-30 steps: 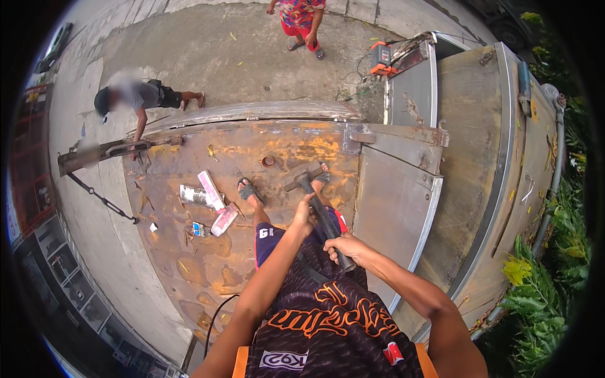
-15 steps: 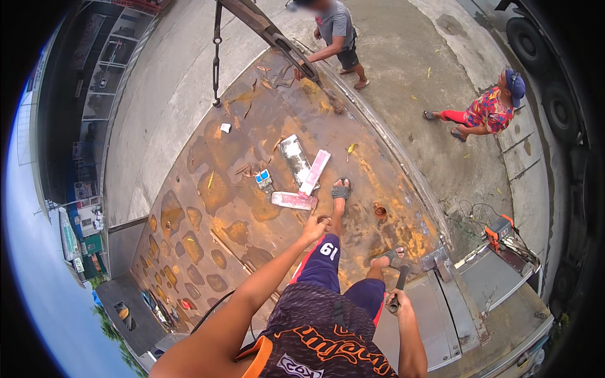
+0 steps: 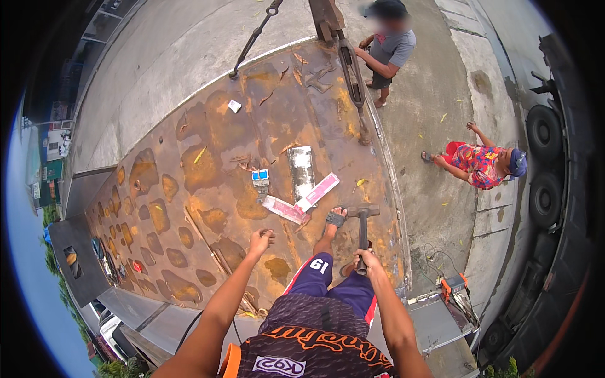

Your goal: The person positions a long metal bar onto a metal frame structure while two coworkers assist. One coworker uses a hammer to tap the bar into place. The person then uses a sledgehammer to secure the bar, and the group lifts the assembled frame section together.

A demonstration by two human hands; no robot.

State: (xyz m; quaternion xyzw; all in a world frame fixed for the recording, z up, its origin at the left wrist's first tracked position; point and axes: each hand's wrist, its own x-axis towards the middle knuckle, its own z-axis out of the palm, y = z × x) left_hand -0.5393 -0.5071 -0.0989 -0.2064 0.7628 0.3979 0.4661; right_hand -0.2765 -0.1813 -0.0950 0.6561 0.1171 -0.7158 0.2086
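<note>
I stand on a rusty steel deck (image 3: 208, 164). My right hand (image 3: 366, 259) grips the handle of a hammer (image 3: 363, 224) whose head points away from me, just right of my sandalled foot (image 3: 336, 218). My left hand (image 3: 261, 240) is held out over the deck with loosely curled fingers and nothing in it. On the deck ahead of my foot lie two pink and white flat packs (image 3: 301, 201), a shiny metal piece (image 3: 301, 170) and a small blue box (image 3: 259, 177).
A chain and a turnbuckle (image 3: 350, 69) run along the deck's far edge, where a person in a grey shirt (image 3: 386, 45) bends. Another person in a red patterned shirt (image 3: 482, 164) stands on the concrete at right. An orange machine (image 3: 455, 288) and truck wheels (image 3: 545, 164) are further right.
The view has swung round, so the deck now lies ahead and to the left. My right hand with the hammer has come up into view beside my foot. My left hand stays held out.
</note>
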